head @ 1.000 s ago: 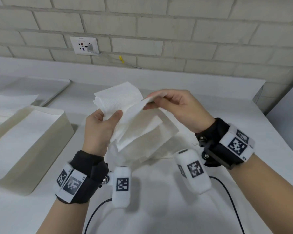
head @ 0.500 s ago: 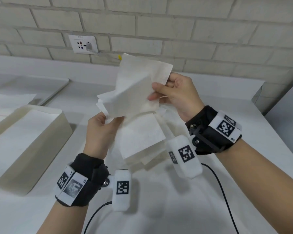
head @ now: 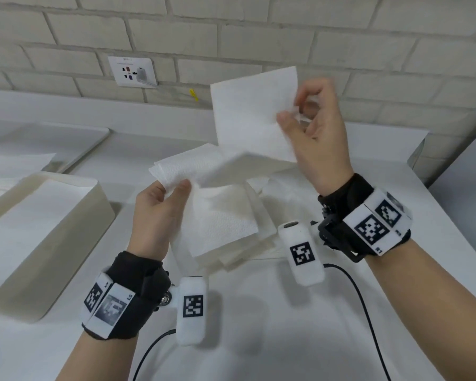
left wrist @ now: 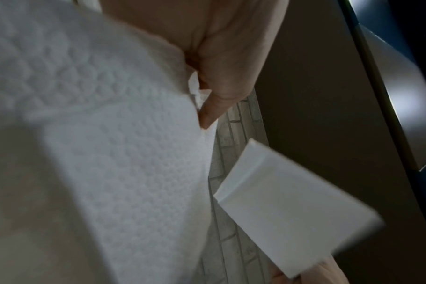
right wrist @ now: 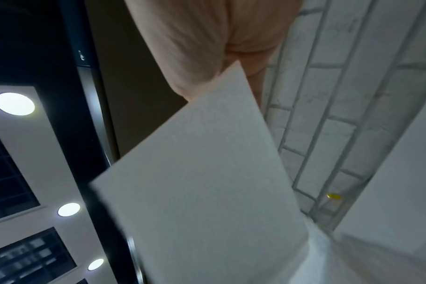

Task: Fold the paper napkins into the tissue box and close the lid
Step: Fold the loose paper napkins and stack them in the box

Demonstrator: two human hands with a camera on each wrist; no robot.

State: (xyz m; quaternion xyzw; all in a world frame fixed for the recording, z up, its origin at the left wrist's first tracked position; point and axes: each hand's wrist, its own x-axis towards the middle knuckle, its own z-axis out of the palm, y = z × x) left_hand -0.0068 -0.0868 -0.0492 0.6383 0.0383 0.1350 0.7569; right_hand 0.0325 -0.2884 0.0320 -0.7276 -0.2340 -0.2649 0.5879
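Right hand (head: 318,133) pinches a single white square paper napkin (head: 254,114) at its right edge between thumb and fingers, sheet upright above the white table (head: 259,339). Left hand (head: 160,213) grips the stack of white embossed paper napkins (head: 204,171) at its near-left corner, thumb on top, lower sheets hanging toward the table. Open cream rectangular tissue box (head: 94,215) sits on the table left of both hands, white paper inside. White wall socket (head: 132,71) on the brick wall behind.

The box (head: 47,224) lies left of the left hand (head: 160,213); napkins (head: 226,221) lie between and below both hands; the socket (head: 132,71) sits on the wall behind.
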